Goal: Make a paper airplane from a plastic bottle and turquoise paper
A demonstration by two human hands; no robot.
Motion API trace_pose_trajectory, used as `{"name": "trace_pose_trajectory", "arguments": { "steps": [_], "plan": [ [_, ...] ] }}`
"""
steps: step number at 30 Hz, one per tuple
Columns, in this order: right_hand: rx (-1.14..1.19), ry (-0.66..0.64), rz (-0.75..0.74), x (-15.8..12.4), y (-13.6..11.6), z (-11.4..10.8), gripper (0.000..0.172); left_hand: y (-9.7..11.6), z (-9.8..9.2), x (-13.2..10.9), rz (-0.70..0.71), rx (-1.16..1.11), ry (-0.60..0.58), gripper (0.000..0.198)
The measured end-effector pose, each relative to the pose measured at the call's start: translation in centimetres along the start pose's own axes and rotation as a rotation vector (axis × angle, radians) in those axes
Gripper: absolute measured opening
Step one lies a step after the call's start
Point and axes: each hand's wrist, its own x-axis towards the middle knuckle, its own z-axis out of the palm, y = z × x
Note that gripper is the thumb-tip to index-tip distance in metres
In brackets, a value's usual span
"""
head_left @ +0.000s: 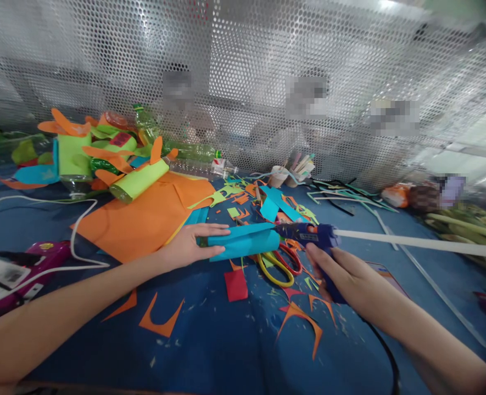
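My right hand grips a dark blue hot glue gun with a long white glue stick out of its back. Its nozzle is at the right end of a blue paper sheet, near the raised edge. The sheet is curled into a tube, apparently around a bottle whose greenish end shows at the left. My left hand holds the tube's left end between thumb and fingers. Beneath the glue gun lie scissors with yellow handles and red ones. A small red paper square lies in front.
Orange paper sheets lie at the left, beside bottles wrapped in green paper. Orange offcuts litter the blue table. Cups of pens stand before a perforated metal screen, with people behind it. A white cable runs at left.
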Motion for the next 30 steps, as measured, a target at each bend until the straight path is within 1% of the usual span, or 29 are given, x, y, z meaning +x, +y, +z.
{"name": "trace_pose_trajectory", "arguments": {
  "steps": [4, 6, 10, 13, 15, 17, 20, 25, 30],
  "plan": [
    [-0.034, 0.001, -0.039, -0.6, -0.8, 0.7, 0.040, 0.0, 0.0, 0.0, -0.013, 0.012, 0.014, 0.038],
    [0.004, -0.058, -0.029, -0.8, -1.2, 1.5, 0.040, -0.1, 0.1, 0.0, -0.013, 0.004, 0.014, 0.038],
    [0.166, -0.208, -0.003, -0.9, -1.7, 3.6, 0.040, -0.3, 0.1, 0.1, 0.002, -0.046, -0.001, 0.040],
    [0.245, -0.256, 0.000, -0.8, -1.8, 4.9, 0.042, -0.5, 0.2, 0.1, 0.015, -0.056, -0.004, 0.039],
    [0.288, -0.285, -0.007, -0.7, -1.7, 5.6, 0.042, -0.9, 0.4, 0.1, 0.043, -0.079, 0.023, 0.037],
    [0.291, -0.317, -0.047, -0.6, -1.8, 6.0, 0.041, -1.1, 0.5, 0.1, 0.073, -0.111, 0.047, 0.035],
    [0.286, -0.323, -0.078, -0.5, -2.1, 6.4, 0.040, -1.2, 0.5, 0.0, 0.081, -0.118, 0.040, 0.033],
    [0.304, -0.330, -0.068, -0.4, -2.8, 6.6, 0.042, -0.7, 0.2, 0.0, 0.062, -0.094, -0.003, 0.032],
    [0.281, -0.305, -0.082, -0.5, -3.0, 6.7, 0.040, -0.4, 0.0, 0.1, 0.038, -0.085, -0.010, 0.030]
  ]
}}
